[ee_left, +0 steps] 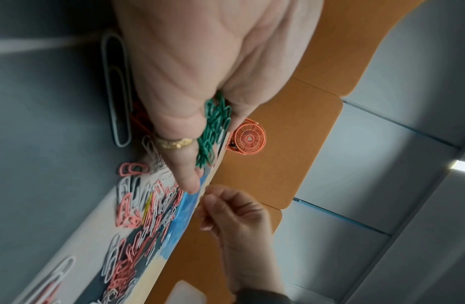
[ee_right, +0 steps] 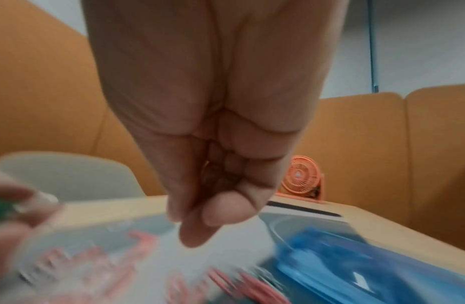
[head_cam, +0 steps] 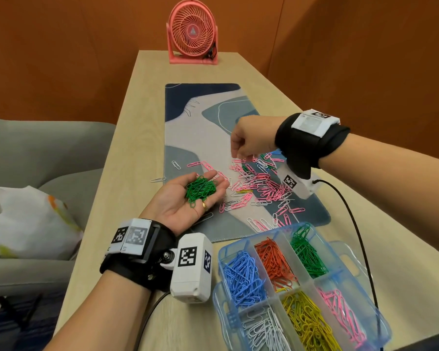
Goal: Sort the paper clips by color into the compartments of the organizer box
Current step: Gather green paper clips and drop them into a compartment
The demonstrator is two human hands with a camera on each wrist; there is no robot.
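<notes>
left hand (head_cam: 188, 198) under green clips (head_cam: 200, 188)

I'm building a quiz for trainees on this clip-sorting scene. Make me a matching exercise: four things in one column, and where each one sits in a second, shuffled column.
Things:
1. green paper clips
2. pink fan
3. blue paper clips
4. mixed pile of clips

Places:
A. on the patterned mat
B. in the upturned palm of the left hand
C. at the far end of the table
D. in a compartment of the organizer box

Pairs: 1-B, 2-C, 3-D, 4-A
</notes>
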